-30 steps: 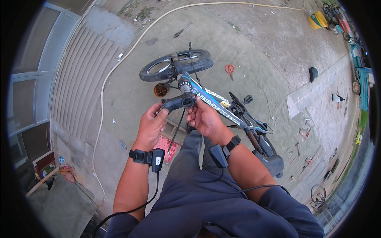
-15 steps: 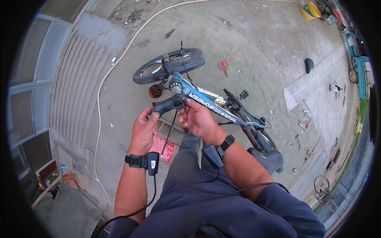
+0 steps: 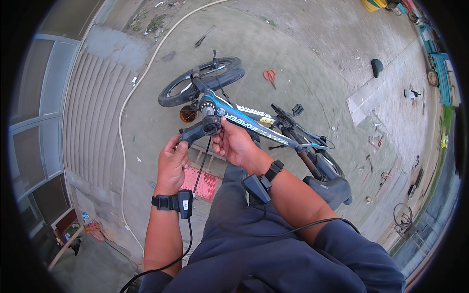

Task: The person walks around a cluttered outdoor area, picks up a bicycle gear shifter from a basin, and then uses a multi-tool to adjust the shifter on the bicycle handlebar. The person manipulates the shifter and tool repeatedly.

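My left hand (image 3: 173, 161) pinches the far end of a black handlebar stem (image 3: 194, 131). My right hand (image 3: 234, 144) has curled fingers on the stem's round clamp end, just below the steerer (image 3: 207, 111) of a blue, white and black bicycle frame (image 3: 254, 126). The bicycle lies tipped over, its front wheel (image 3: 171, 97) beyond my hands and its saddle (image 3: 325, 190) at right. A black cable (image 3: 202, 173) dangles between my hands over a pink woven stool (image 3: 206, 193). An amber round container (image 3: 187, 114) sits left of the steerer.
Red scissors (image 3: 269, 77), a screwdriver (image 3: 201, 39) and scattered tools (image 3: 376, 141) lie on concrete (image 3: 298, 68). A pale hose (image 3: 123, 141) curves past a ribbed ramp (image 3: 88, 122) and doors (image 3: 39, 83). A dark pad (image 3: 376, 68) and a teal cart (image 3: 439, 78) are at right.
The whole scene has shifted leftward in view as the camera moved. Both my hands still hold the stem, with little change in their grip.
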The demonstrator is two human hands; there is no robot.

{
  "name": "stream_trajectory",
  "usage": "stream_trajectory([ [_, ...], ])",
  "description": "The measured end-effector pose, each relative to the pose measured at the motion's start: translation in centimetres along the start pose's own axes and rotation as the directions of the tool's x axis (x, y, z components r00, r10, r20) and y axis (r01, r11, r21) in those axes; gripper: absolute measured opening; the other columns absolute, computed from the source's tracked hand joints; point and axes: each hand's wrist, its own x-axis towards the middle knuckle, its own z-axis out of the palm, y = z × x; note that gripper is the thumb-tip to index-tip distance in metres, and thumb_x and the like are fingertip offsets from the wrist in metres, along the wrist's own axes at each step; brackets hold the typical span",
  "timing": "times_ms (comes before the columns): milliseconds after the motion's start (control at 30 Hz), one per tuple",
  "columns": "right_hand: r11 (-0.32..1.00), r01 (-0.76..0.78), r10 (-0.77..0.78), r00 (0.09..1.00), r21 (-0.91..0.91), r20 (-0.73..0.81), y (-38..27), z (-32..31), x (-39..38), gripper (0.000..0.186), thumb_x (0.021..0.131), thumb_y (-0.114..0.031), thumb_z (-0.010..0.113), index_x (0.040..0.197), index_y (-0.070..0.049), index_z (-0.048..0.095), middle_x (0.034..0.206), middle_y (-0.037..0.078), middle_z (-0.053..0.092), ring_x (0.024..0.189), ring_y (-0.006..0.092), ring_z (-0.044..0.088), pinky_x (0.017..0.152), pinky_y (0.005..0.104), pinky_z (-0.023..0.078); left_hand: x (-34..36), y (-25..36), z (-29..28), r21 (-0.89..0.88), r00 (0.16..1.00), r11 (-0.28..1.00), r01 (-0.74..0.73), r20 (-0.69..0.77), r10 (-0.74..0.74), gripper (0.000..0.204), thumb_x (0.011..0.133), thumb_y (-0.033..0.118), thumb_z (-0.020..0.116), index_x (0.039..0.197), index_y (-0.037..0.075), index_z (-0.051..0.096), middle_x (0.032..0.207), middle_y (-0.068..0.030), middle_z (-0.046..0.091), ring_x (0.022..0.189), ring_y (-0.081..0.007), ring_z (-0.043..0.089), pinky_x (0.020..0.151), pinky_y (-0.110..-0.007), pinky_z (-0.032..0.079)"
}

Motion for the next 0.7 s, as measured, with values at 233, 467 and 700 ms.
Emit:
stream_trajectory([
  [233,0.994,0.074,-0.079,0.994,0.077,0.077,0.9,0.0,-0.7,0.034,0.109,-0.040,0.043,0.100,-0.009,0.056,0.082,0.002,0.057,0.064,0.0159,0.058,0.048,0.0253,0.039,-0.8,0.1,-0.2,0.020,1.000,1.000,-0.007,0.005,0.007,0.043,0.102,0.022,0.066,0.136,0.002,0.052,0.071,0.0050,0.046,0.056,-0.0041,0.040,0.051,-0.022,0.035],
  [467,0.996,0.084,-0.087,0.994,0.038,0.073,1.6,0.1,-1.3,0.031,0.109,-0.040,0.043,0.098,-0.012,0.053,0.083,0.001,0.056,0.063,0.0164,0.059,0.047,0.0267,0.038,-1.6,0.4,-0.3,0.060,1.000,0.998,-0.010,0.014,0.009,0.036,0.102,0.024,0.066,0.129,0.003,0.054,0.070,0.0056,0.045,0.056,-0.0042,0.040,0.051,-0.022,0.035],
  [700,0.986,0.165,-0.166,0.985,0.015,0.050,2.1,1.3,-2.1,0.028,0.109,-0.039,0.043,0.099,-0.014,0.050,0.080,0.000,0.053,0.059,0.0146,0.057,0.046,0.0272,0.037,-2.3,0.5,-0.6,0.052,1.000,0.999,-0.008,0.012,0.007,0.028,0.102,0.023,0.066,0.122,0.006,0.056,0.072,0.0055,0.045,0.056,-0.0045,0.040,0.051,-0.022,0.035],
])
